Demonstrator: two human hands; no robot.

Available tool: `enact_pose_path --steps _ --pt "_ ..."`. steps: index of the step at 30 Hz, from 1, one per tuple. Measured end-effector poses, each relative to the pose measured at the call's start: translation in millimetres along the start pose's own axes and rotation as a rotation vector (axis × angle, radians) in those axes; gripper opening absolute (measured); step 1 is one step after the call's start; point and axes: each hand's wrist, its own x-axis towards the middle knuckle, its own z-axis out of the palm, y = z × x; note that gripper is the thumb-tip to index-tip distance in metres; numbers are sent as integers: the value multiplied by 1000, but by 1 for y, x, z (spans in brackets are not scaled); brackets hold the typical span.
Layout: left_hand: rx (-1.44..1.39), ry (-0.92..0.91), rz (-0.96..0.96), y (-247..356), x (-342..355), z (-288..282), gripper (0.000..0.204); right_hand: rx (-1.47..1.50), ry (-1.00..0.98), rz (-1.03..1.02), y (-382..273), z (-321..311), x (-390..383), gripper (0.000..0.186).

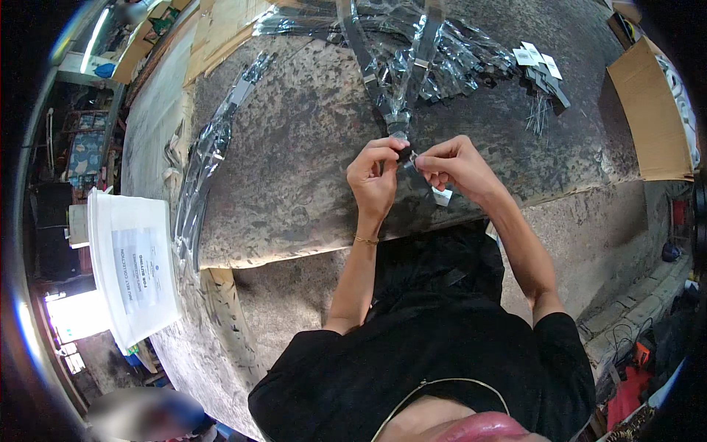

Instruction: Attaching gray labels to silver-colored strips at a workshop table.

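A dark strap, likely a belt, in clear plastic wrap point(398, 118) comes down the table toward me. My left hand point(374, 177) pinches its near end between thumb and fingers. Close beside it, my right hand point(458, 171) is closed in a pinch at the same end; what lies between its fingertips is too small to make out. A small white tag point(442, 197) shows just below the right fingers. Two dark strap lengths with metal pieces point(420, 63) run up from the held end.
More plastic-wrapped straps point(456, 70) are heaped at the far side, and another bundle point(213, 151) lies at left. White and grey tags with thin strings point(543, 70) sit at far right. A cardboard box point(648, 110) stands at right, a white plastic bin point(132, 265) at left.
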Motion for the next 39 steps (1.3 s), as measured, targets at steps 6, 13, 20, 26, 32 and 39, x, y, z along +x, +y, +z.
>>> enact_pose_path --steps 6,13,20,26,32,39 --pt "68 -37 104 3 -3 0 17 -58 15 -40 8 4 -9 13" --pt "-20 86 20 1 -9 3 25 -107 -35 -135 0 6 -10 18" --pt "41 16 -27 0 -10 0 27 -177 -114 -138 -5 -5 -3 19" --pt "124 -112 -248 7 -6 -3 29 -191 35 -148 -6 -15 2 16" --pt "-39 -132 -361 0 1 -7 27 395 338 -374 -4 -33 12 11" --pt "-271 -93 -638 -3 7 -2 19 -78 273 -471 7 -17 -2 12"
